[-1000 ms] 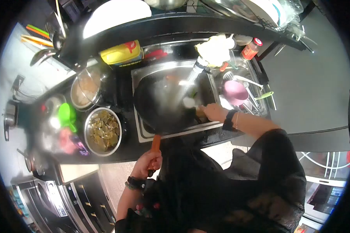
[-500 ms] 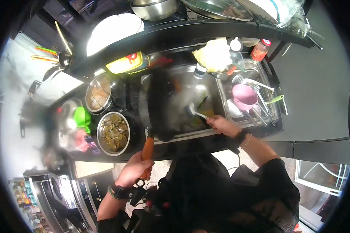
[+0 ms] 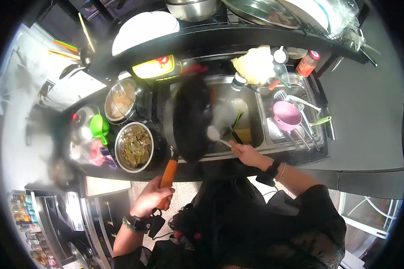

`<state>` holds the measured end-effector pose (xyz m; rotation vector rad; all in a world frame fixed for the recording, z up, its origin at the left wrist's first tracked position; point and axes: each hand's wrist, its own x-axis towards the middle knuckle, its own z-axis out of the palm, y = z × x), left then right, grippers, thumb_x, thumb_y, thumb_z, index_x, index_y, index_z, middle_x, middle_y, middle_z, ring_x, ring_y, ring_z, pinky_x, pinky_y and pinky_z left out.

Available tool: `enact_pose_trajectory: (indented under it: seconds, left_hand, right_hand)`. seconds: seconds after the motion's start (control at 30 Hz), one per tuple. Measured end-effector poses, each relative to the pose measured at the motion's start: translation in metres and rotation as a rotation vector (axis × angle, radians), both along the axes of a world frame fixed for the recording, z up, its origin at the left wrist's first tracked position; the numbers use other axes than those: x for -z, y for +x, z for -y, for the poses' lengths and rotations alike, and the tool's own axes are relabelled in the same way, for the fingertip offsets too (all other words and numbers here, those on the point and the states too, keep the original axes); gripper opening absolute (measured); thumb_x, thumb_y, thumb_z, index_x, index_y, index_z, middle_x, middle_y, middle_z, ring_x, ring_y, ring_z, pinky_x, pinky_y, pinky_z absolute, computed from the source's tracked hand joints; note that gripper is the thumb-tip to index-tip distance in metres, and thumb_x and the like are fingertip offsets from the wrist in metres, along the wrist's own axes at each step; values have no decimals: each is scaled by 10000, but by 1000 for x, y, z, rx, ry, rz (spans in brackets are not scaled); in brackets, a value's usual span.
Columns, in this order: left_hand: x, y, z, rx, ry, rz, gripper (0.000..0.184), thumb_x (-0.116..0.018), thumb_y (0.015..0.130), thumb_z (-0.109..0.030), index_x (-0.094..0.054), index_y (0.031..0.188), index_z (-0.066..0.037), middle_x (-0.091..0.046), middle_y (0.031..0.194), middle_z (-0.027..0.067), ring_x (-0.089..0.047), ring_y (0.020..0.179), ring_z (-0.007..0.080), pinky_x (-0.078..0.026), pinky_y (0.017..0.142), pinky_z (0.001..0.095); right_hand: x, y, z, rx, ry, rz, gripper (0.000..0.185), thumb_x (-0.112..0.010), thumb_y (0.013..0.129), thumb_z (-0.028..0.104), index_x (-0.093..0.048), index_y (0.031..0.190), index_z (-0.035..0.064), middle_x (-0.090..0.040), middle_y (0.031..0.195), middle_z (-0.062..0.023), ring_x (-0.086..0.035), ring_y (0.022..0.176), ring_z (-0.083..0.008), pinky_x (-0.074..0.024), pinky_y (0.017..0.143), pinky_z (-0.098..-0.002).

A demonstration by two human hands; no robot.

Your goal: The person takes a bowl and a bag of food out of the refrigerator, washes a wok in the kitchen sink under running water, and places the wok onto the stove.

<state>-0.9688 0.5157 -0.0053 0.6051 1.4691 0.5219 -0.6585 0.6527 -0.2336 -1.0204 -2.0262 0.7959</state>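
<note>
My left hand [image 3: 153, 196] is wrapped round the orange handle of a dark wok [image 3: 192, 119]. The wok is tilted on its side over the left part of the sink [image 3: 252, 96], its inside turned away from view. In my right hand [image 3: 248, 154] is a brush [image 3: 214, 133] with a pale head, close to the wok's right edge. Green scraps [image 3: 238, 119] and a yellowish piece [image 3: 243, 135] lie in the basin, right of the wok. The wok is partly blurred.
A steel bowl of brownish-green slices [image 3: 134, 147], a green scoop [image 3: 99, 128] and a covered pot [image 3: 121, 101] stand left. Right of the basin, a pink bowl [image 3: 287, 115] lies among utensils. A red-lidded jar [image 3: 307, 63] stands behind. A black shelf [image 3: 238, 39] spans the back.
The wok has gone from lying over the basin to tilted up, further left. Water no longer streams from the tap. The brush in my right hand has shifted slightly, and the view has moved.
</note>
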Motion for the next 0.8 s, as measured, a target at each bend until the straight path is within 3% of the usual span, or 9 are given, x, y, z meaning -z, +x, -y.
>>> enact_pose_trajectory:
  seconds: [0.07, 0.17, 0.27, 0.3, 0.37, 0.43, 0.6, 0.7, 0.8]
  left_hand:
    - [15, -2, 6, -67, -15, 141, 251, -612, 818, -111, -449, 991, -28, -512, 653, 34, -489, 448, 118, -392, 405, 257]
    - [46, -3, 16, -173, -50, 352, 224, -593, 830, -119, -448, 989, -60, -477, 640, 23, -453, 448, 114, -370, 409, 251]
    - [63, 0, 23, -325, -118, 591, 201, -575, 833, -86, -454, 993, -69, -450, 654, 12, -408, 427, 95, -345, 389, 231]
    - [69, 0, 25, -330, -123, 600, 201, -575, 833, -86, -454, 993, -69, -450, 654, 12, -408, 427, 95, -345, 389, 231]
    - [79, -2, 29, -350, -67, 694, 233, -540, 904, -179, -479, 1074, -31, -426, 699, -39, -397, 501, 26, -308, 407, 165]
    - [89, -2, 28, -330, -57, 715, 249, -540, 906, -185, -474, 1090, -29, -427, 707, -39, -394, 500, 27, -315, 409, 161]
    - [113, -19, 42, -377, -106, 782, 235, -551, 869, -123, -462, 1069, -39, -427, 675, -20, -381, 439, 50, -319, 373, 180]
    - [124, -25, 46, -419, -145, 866, 205, -553, 836, -72, -462, 1018, -52, -432, 639, -2, -383, 404, 68, -314, 346, 200]
    - [137, -30, 50, -364, -138, 874, 206, -553, 839, -83, -462, 1022, -56, -430, 633, -3, -386, 410, 73, -321, 354, 204]
  right_hand:
    - [-25, 10, 2, -352, -272, 525, 507, -517, 909, 211, -378, 1381, 89, -640, 771, -207, -645, 642, -369, -507, 597, -492]
    - [-60, 5, -9, -408, -233, 825, 542, -517, 871, 172, -372, 1389, 105, -636, 745, -201, -639, 678, -386, -511, 612, -499]
    - [-32, 4, -51, -307, 65, 737, 564, -519, 840, 117, -382, 1387, 118, -618, 717, -155, -634, 667, -338, -507, 577, -457]
    - [-23, -3, -66, -281, 198, 817, 369, -484, 869, 124, -484, 1231, 53, -642, 761, -184, -642, 684, -363, -513, 592, -469]
    - [17, -26, -108, -300, 339, 851, 305, -500, 856, 154, -552, 1138, 51, -660, 758, -144, -662, 705, -316, -524, 593, -434]
    - [13, -55, -133, -378, 444, 885, 185, -513, 840, 166, -669, 839, 66, -657, 733, -149, -662, 693, -314, -525, 578, -434]
    - [-1, -13, -103, -283, 154, 886, 503, -509, 860, 181, -411, 1352, 140, -638, 717, -135, -651, 688, -328, -500, 587, -471]
    - [-61, -16, -50, -456, -262, 1038, 483, -489, 884, 184, -425, 1362, 147, -638, 761, -169, -637, 693, -357, -491, 654, -492]
    - [-79, -66, -21, -664, -557, 638, 448, -433, 940, 211, -410, 1381, 140, -627, 814, -218, -625, 769, -387, -495, 721, -482]
